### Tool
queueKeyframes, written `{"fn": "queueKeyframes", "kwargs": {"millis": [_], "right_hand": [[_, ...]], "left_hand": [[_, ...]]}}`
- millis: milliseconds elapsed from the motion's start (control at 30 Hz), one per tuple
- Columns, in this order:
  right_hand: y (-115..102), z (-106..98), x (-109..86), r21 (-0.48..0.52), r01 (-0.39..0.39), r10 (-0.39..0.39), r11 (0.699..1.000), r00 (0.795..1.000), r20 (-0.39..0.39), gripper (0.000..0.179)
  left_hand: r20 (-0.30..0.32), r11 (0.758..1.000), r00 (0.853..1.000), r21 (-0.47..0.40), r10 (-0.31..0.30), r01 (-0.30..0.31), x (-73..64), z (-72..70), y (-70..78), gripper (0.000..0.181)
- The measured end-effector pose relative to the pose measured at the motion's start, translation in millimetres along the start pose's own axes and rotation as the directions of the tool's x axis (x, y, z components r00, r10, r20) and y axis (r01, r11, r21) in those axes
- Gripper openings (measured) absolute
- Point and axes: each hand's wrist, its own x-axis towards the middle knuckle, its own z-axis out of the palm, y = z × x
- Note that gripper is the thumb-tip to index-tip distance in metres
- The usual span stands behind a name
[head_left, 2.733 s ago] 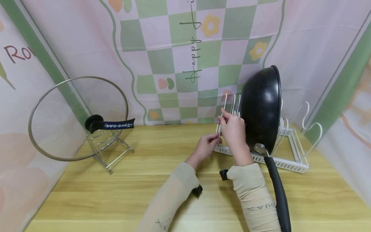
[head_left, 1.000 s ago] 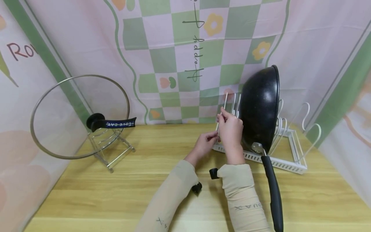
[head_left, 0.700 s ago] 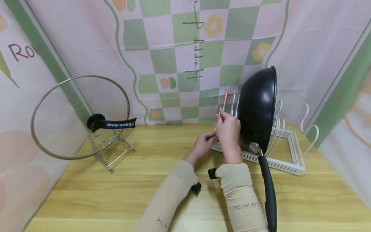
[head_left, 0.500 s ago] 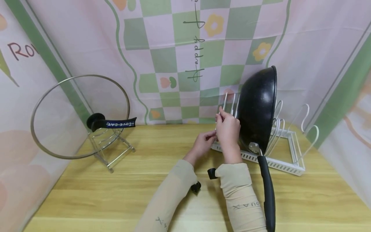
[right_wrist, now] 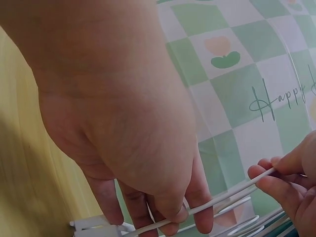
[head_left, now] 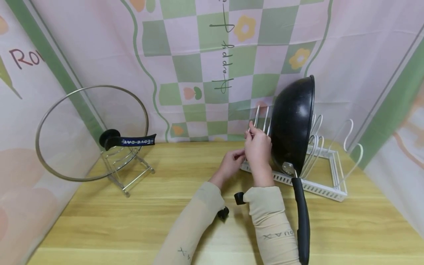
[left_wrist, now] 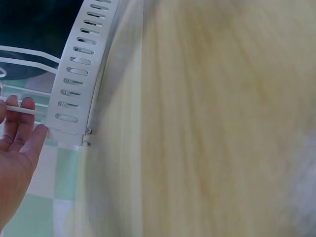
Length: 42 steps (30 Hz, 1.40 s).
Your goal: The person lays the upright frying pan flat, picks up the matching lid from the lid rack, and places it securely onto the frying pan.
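Observation:
A white pan rack (head_left: 326, 190) with wire dividers stands at the right of the table. The black wok (head_left: 292, 121) sits upright on its edge between the dividers, its bottom facing left and its handle (head_left: 301, 217) pointing toward me. Both hands are at the rack's leftmost wire divider (right_wrist: 237, 189). My left hand (head_left: 230, 165) pinches it low, beside the slotted base, as the left wrist view shows. Higher up, my right hand (head_left: 259, 149) grips the same wire between thumb and fingers. In the right wrist view the left hand (right_wrist: 123, 118) looms large in front.
At left, a round glass lid (head_left: 37, 136) with a black knob and handle leans in a small metal stand (head_left: 137, 176). A patterned cloth (head_left: 188, 66) hangs behind the wooden table (head_left: 109, 228).
The rack and the wok have shifted a little to the left, with both hands still on the divider. The wok's handle has swung left too. The lid and stand stay put.

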Motion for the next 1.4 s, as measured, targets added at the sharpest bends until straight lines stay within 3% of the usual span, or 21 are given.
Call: {"fn": "queueKeyframes", "kwargs": {"millis": [467, 1000, 1200, 1400], "right_hand": [[-1.6, 9.4, -5.0, 0.008, -0.009, 0.009, 1.000, 1.000, -0.023, 0.042], [-3.8, 18.9, -11.8, 0.093, 0.002, 0.007, 0.996, 0.995, -0.096, 0.043], [-8.4, 17.9, -16.4, 0.121, -0.063, 0.069, 0.991, 0.997, -0.042, 0.048], [-12.7, 14.5, -15.7, 0.168, -0.112, 0.105, 0.980, 0.993, 0.048, 0.052]], "left_hand": [[-0.021, 0.999, 0.999, 0.047, 0.026, -0.025, 1.7, -5.1, -4.0, 0.025], [-0.028, 0.998, 0.999, 0.062, -0.023, 0.025, 1.8, -10.0, -3.3, 0.020], [-0.027, 0.996, 0.999, 0.079, -0.046, 0.048, 1.9, -12.4, -1.5, 0.018], [0.008, 0.989, 1.000, 0.145, -0.028, 0.026, 3.1, -15.6, 2.1, 0.020]]}}
